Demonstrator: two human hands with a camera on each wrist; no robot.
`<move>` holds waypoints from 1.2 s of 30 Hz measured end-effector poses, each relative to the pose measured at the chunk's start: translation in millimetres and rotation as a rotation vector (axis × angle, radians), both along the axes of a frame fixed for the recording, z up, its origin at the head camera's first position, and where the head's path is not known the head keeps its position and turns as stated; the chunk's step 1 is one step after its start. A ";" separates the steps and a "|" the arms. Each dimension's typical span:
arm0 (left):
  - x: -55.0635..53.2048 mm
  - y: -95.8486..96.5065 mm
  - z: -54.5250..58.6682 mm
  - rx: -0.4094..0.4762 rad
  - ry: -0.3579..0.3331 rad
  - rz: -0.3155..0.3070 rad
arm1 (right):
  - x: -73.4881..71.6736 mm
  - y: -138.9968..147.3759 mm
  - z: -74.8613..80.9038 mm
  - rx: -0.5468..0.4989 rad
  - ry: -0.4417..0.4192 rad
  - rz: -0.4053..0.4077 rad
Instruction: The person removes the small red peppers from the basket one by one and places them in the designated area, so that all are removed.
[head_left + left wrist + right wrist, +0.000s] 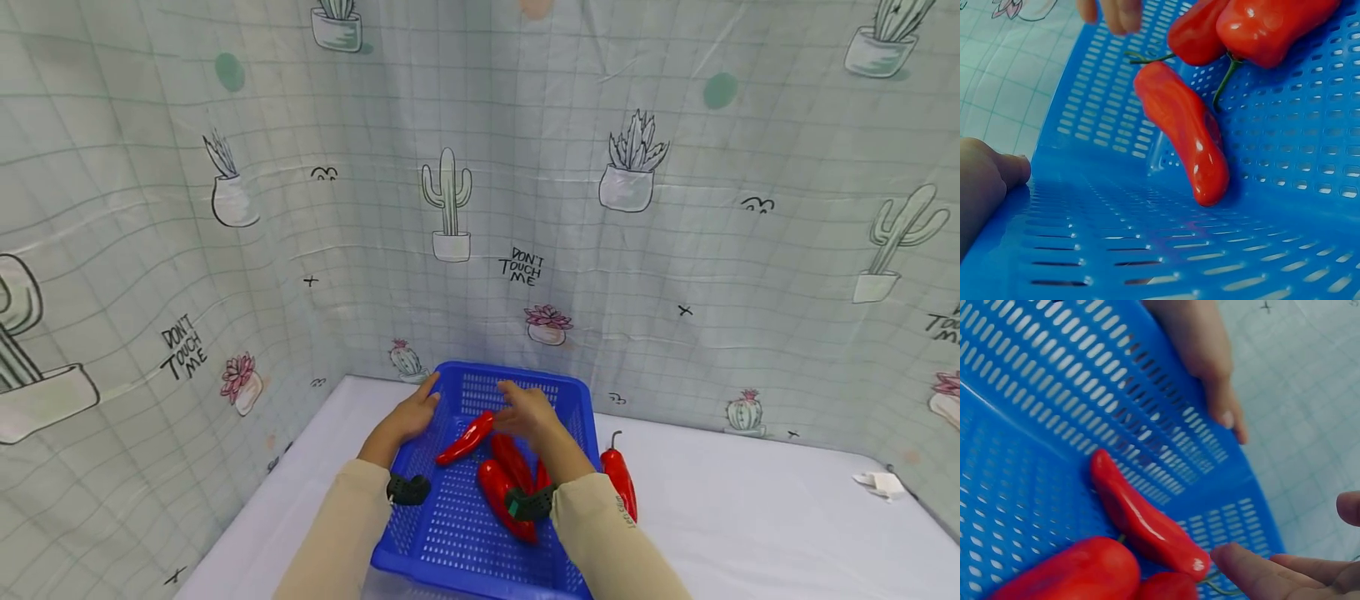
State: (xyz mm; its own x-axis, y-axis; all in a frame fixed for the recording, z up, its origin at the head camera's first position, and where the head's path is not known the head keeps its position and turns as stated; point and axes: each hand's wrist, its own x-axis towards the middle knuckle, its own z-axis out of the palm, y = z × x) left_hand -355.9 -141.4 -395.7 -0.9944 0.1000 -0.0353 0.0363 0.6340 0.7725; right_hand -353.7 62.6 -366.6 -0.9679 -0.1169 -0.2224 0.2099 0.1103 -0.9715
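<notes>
A blue perforated plastic basket (480,583) holds several red peppers. My left hand (408,417) grips its left rim; in the right wrist view this hand (1197,350) has its thumb at the rim, with dark finger shapes showing through the wall slots. One slim pepper (467,439) lies apart toward the left wall, its green stem toward the far end. Over the far part of the basket, my right hand (527,412) has loosely spread fingers and holds nothing. Its fingertips (1229,553) overlap the stem end of the slim pepper (1147,522) in the right wrist view.
Another red pepper (619,479) lies on the white table (720,517), just outside the basket's right wall. A small white object (881,484) sits at the table's far right. Behind stands a cactus-print curtain (555,167), close to the basket's far rim.
</notes>
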 end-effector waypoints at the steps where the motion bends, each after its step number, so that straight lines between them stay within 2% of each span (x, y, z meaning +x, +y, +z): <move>1: -0.3 0.2 -0.1 -0.003 -0.003 0.002 | -0.3 -2.1 -2.0 -0.005 -0.012 0.005; 7: -2.1 -0.5 -1.3 -0.022 -0.002 0.004 | -3.3 -12.3 -11.8 -0.006 -0.054 -0.015; 15: 1.7 0.8 1.8 -0.022 -0.016 0.001 | -7.1 -20.1 -22.6 0.136 -0.076 -0.035; 21: 1.9 -1.3 1.9 -0.023 -0.013 -0.007 | -9.0 -26.1 -30.6 0.145 -0.074 -0.025; 26: 0.2 -3.0 4.6 -0.024 -0.005 0.000 | -25.9 -32.4 -45.6 0.095 -0.059 -0.010; 27: 0.0 -3.1 4.8 -0.016 -0.004 0.002 | -36.4 -31.6 -58.5 0.059 -0.032 0.015; 30: -0.2 -2.3 4.4 0.005 -0.003 0.001 | -44.3 -37.4 -70.2 0.054 0.003 0.034; 33: 0.2 -1.5 2.5 0.024 -0.017 0.001 | -35.6 -46.0 -68.0 0.071 0.003 0.055; 34: 0.2 -1.4 2.7 0.024 -0.021 0.001 | -25.2 -51.5 -56.7 0.112 -0.019 0.043; 36: 0.1 -1.8 3.5 0.020 -0.026 0.009 | -18.4 -58.2 -51.7 0.141 -0.012 0.062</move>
